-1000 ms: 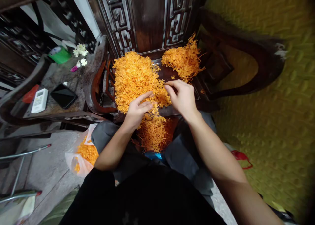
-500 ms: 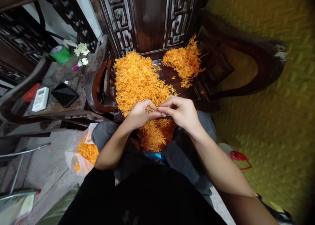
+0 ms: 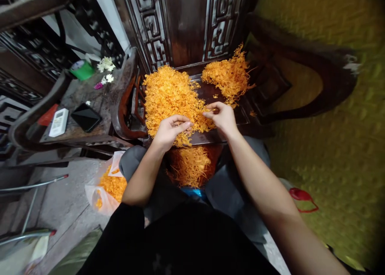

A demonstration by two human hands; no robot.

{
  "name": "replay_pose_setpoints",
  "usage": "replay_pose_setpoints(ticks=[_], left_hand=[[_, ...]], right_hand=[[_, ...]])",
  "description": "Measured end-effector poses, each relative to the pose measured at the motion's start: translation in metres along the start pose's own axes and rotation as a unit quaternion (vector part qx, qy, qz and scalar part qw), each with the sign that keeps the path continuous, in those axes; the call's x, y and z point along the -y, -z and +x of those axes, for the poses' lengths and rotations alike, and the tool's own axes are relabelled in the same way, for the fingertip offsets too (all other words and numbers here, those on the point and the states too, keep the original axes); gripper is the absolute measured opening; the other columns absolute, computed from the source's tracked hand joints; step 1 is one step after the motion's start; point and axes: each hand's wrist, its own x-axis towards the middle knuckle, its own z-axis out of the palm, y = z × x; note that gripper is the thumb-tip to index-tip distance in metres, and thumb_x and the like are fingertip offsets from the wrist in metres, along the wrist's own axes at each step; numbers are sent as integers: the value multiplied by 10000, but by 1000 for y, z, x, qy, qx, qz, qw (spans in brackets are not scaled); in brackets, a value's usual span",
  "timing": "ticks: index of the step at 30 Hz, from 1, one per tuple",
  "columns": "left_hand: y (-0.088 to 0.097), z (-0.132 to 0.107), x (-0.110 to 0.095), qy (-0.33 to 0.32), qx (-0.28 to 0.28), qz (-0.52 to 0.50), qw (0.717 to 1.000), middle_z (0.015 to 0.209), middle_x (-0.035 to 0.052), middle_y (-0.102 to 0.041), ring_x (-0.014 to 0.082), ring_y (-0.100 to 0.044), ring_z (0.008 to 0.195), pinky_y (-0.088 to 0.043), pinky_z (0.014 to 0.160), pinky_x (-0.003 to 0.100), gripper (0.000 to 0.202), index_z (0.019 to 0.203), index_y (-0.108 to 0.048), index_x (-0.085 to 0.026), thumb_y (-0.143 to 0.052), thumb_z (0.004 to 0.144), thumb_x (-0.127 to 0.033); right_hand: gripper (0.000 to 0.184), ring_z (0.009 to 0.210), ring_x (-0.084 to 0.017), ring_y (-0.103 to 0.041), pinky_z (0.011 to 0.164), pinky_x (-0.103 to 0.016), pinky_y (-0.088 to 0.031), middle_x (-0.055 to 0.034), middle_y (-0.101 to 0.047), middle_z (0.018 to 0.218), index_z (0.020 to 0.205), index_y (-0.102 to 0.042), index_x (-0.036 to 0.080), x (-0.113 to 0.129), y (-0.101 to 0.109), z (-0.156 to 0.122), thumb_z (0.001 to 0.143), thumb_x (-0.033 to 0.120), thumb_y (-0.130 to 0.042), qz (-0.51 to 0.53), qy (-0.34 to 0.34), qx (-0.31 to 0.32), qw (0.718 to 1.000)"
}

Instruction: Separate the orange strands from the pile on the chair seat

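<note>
A large heap of small orange flowers covers the left part of a dark wooden chair seat. My left hand hovers over the heap's front edge, thumb and forefinger pinched together; whatever is between them is too small to make out. At the heap's right edge, my right hand is closed in a pinch, with a bit of orange flower at its fingertips. A second, stringier pile lies farther back on the right. Below the seat's front edge, between my knees, thin orange stalks fill a container.
On the wooden side table to the left lie a phone, a white remote, green tape and white flowers. A plastic bag of orange petals sits on the floor. The curved armrest bounds the right side.
My hands, which met at the seat's front edge, have come apart. The right one moved up to the heap's right edge; the left rose slightly. The whole view shifted a little.
</note>
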Motion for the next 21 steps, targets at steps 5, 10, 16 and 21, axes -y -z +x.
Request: replay_pose_setpoints(ticks=[5,10,16,21], left_hand=[[-3,7,-3,-5,-47,-26,999,1002,66,-788,133,-698,882,-537,803,245,239,971,-797,-170,-829,739,-220],[-12,6,-5,-23,-53,-33,998,1191,91,-770,203,-703,1093,-549,922,306,363,1070,-776,-182,-813,710,-150],[-17,-2,-13,-26,14,73,997,1017,90,-782,175,-723,858,-567,807,298,470,1113,-726,-153,-902,705,-306],[-21,-2,-13,-7,77,121,990,736,18,-706,108,-638,637,-492,615,228,343,931,-687,-150,-894,699,-295]], right_hand=[[248,1032,-249,-702,1001,-440,-522,-111,-769,1083,913,-768,194,33,3,-19,962,386,-620,-40,132,-25,990],[254,787,-196,-683,698,-337,-536,-44,-764,943,1061,-756,236,77,11,-66,904,434,-726,65,121,71,988],[124,739,-195,-668,702,-353,-528,-33,-749,849,861,-761,226,79,11,-75,862,350,-765,137,76,-32,987],[74,775,-200,-685,740,-370,-547,-28,-740,832,801,-764,232,81,13,-78,847,288,-779,133,120,-38,983]])
